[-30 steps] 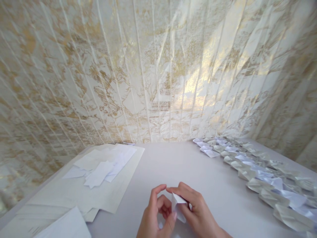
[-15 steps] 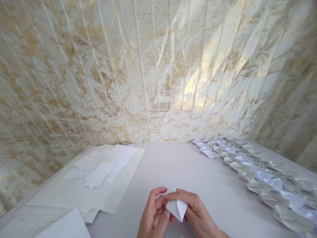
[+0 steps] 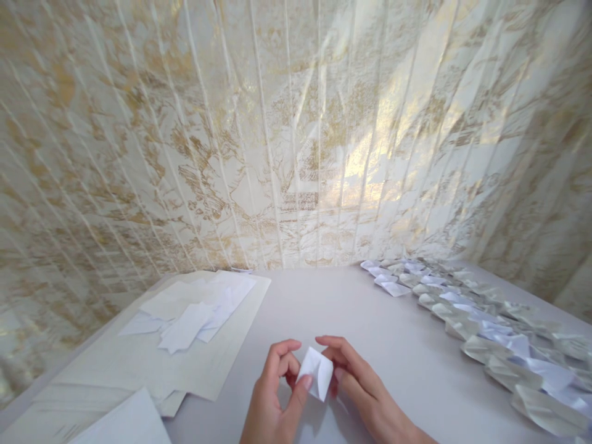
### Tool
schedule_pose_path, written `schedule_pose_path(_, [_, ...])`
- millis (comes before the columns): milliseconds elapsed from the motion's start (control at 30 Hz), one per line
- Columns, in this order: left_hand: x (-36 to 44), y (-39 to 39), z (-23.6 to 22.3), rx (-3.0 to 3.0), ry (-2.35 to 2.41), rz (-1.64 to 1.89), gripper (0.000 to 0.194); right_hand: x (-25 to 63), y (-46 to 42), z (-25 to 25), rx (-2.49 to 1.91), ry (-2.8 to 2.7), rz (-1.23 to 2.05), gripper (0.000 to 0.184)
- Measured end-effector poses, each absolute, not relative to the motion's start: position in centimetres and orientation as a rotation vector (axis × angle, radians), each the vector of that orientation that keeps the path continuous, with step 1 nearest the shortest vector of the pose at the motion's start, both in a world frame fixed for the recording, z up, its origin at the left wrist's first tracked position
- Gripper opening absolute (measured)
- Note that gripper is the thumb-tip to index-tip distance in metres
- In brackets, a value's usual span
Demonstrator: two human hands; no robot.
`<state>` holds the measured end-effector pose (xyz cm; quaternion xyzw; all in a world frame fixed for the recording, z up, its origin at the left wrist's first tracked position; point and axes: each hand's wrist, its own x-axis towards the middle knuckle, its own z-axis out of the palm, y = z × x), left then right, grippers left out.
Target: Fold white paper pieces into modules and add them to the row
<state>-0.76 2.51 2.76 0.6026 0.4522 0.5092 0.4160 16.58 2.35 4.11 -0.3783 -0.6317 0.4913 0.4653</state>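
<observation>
Over the near middle of the table I have a small white folded paper [image 3: 317, 372], roughly diamond-shaped, with a raised flap on its face. My left hand [image 3: 277, 390] pinches it from the left, thumb on the front and fingers behind. At its right edge is my right hand [image 3: 363, 385], thumb and curled fingers at the paper's side, with the index finger arched above the corner. Some of the right fingertips are hidden behind the paper.
White paper pieces [image 3: 185, 325] lie on large pale sheets [image 3: 115, 364] at the left. A white sheet [image 3: 124, 422] is at the near left. Rows of folded paper pieces [image 3: 502, 364] line the right side. A gold-patterned curtain [image 3: 277, 135] hangs behind the table [image 3: 319, 302].
The folded paper has turned and now shows a flatter, diamond-shaped face. My right index finger has lifted off its front, and the left hand has shifted slightly left.
</observation>
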Motion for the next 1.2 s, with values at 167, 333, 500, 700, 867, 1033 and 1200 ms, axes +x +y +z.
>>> schedule_pose_path(167, [-0.8, 2.3, 3.2, 1.578, 1.21, 1.278, 0.025, 16.3, 2.7, 3.9, -1.016, -1.623, 1.291, 0.043])
schedule_pose_path(333, [-0.8, 2.3, 3.3, 1.633, 1.207, 1.243, 0.019, 16.0, 3.0, 3.4, -0.978, -1.586, 1.35, 0.051])
schedule_pose_path(500, [-1.0, 2.5, 4.1, 1.611, 0.988, 1.115, 0.034, 15.9, 3.0, 3.6, -0.84, -1.483, 1.477, 0.053])
schedule_pose_path(700, [-1.2, 2.8, 3.7, 1.543, 1.007, 1.094, 0.035, 15.9, 2.8, 3.7, -0.846, -1.574, 1.419, 0.052])
schedule_pose_path(867, [-1.3, 2.8, 3.7, 1.614, 1.105, 1.142, 0.036, 16.2, 2.8, 3.4, -0.995, -1.591, 1.362, 0.05])
schedule_pose_path(1033, [-1.0, 2.6, 3.5, 1.708, 1.126, 1.153, 0.036, 16.2, 2.9, 3.4, -1.076, -1.565, 1.212, 0.042])
schedule_pose_path(1200, [-1.0, 2.6, 3.3, 1.688, 1.129, 1.158, 0.036, 16.2, 2.9, 3.6, -1.067, -1.558, 1.146, 0.043])
